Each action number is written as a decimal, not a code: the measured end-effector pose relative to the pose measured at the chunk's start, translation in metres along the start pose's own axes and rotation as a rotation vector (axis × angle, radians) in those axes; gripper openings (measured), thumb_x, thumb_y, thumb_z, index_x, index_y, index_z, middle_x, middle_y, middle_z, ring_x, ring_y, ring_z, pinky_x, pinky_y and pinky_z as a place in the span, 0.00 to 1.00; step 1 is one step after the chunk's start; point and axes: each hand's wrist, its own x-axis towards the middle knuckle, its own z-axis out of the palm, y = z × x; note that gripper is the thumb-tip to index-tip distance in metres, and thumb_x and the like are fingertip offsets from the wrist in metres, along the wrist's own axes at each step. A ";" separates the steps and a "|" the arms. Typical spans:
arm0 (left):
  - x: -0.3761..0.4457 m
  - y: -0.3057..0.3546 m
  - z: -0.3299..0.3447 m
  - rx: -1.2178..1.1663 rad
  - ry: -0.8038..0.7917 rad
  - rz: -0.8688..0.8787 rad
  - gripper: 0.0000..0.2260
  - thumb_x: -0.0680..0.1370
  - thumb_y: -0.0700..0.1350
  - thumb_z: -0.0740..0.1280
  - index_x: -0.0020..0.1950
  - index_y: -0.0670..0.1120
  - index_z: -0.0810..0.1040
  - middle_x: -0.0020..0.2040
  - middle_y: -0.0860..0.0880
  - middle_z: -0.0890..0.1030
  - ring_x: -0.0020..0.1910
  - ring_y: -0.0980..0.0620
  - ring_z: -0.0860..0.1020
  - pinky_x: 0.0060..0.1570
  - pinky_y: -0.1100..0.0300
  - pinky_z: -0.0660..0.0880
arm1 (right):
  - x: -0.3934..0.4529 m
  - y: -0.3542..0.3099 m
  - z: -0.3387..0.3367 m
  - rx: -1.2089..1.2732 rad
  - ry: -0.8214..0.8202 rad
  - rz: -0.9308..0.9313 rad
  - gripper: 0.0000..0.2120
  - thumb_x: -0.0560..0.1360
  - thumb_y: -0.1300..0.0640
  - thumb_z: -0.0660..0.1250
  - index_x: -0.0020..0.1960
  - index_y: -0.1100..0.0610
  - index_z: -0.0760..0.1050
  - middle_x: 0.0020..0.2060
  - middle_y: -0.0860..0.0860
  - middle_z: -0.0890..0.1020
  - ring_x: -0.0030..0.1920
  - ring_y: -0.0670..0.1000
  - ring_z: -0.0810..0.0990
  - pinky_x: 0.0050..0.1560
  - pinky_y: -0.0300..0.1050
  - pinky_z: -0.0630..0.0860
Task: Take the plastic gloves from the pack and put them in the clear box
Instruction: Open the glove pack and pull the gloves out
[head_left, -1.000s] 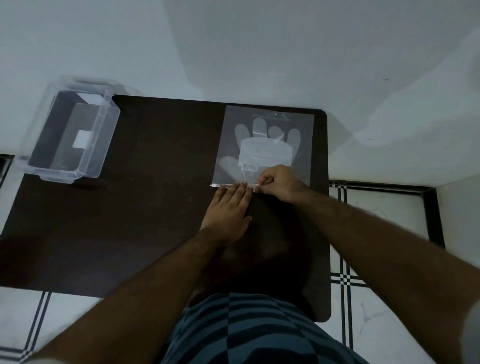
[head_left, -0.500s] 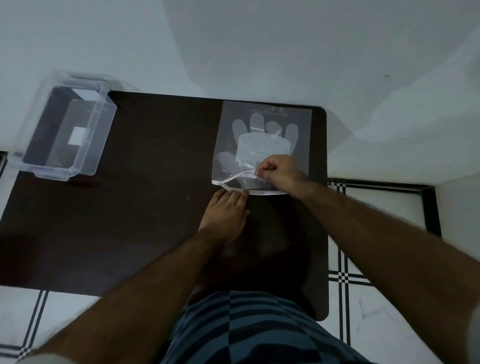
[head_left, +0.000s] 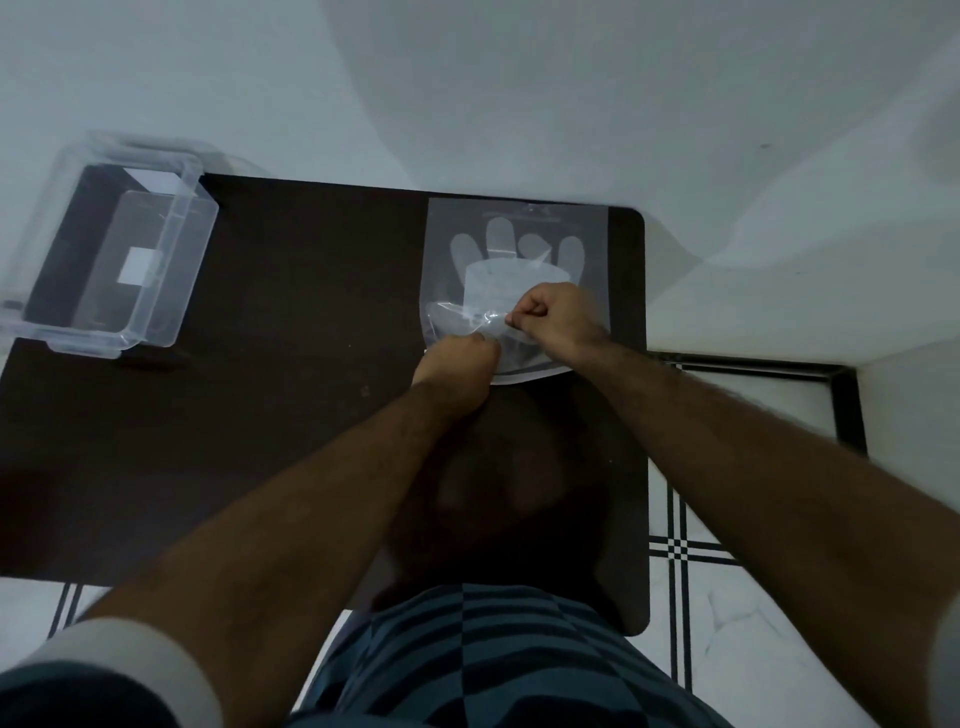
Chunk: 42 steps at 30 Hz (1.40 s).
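Note:
A flat clear pack (head_left: 514, 228) with a white hand-shaped print lies at the far right of the dark table (head_left: 291, 322). Folded plastic gloves (head_left: 506, 283) show through it. My right hand (head_left: 553, 325) pinches the pack's upper flap near its open front edge and lifts it. My left hand (head_left: 460, 358) is closed at that same opening, its fingertips on the plastic; I cannot tell whether it holds the lower flap or a glove. The clear box (head_left: 111, 257) stands open at the table's far left corner.
A white wall runs along the table's far side. White floor tiles with black lines lie to the right and in front. A white label sits on the box's bottom. The table's right edge is close beside the pack.
My right hand has pulled the pack's upper flap up and away, opening its mouth. My left hand went from lying flat at the pack's edge to a closed grip at the opening.

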 end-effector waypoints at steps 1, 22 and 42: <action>0.001 0.000 -0.001 -0.006 -0.009 0.003 0.06 0.83 0.43 0.66 0.58 0.47 0.80 0.58 0.45 0.84 0.54 0.43 0.84 0.52 0.46 0.83 | 0.002 0.001 -0.001 -0.004 0.013 0.004 0.04 0.77 0.55 0.78 0.48 0.55 0.85 0.43 0.45 0.86 0.45 0.44 0.84 0.48 0.39 0.82; 0.020 -0.003 -0.012 0.340 0.010 0.279 0.10 0.86 0.44 0.63 0.62 0.45 0.82 0.58 0.44 0.83 0.52 0.43 0.84 0.48 0.47 0.80 | 0.008 0.006 -0.001 -0.051 0.023 0.003 0.04 0.78 0.56 0.76 0.49 0.55 0.84 0.41 0.45 0.83 0.43 0.43 0.82 0.48 0.38 0.78; 0.052 -0.006 -0.022 0.292 -0.018 0.327 0.12 0.85 0.45 0.61 0.59 0.44 0.84 0.57 0.43 0.85 0.57 0.44 0.79 0.52 0.49 0.76 | 0.020 0.008 -0.003 -0.089 0.023 -0.006 0.05 0.79 0.53 0.76 0.47 0.53 0.83 0.40 0.45 0.82 0.42 0.44 0.81 0.45 0.40 0.76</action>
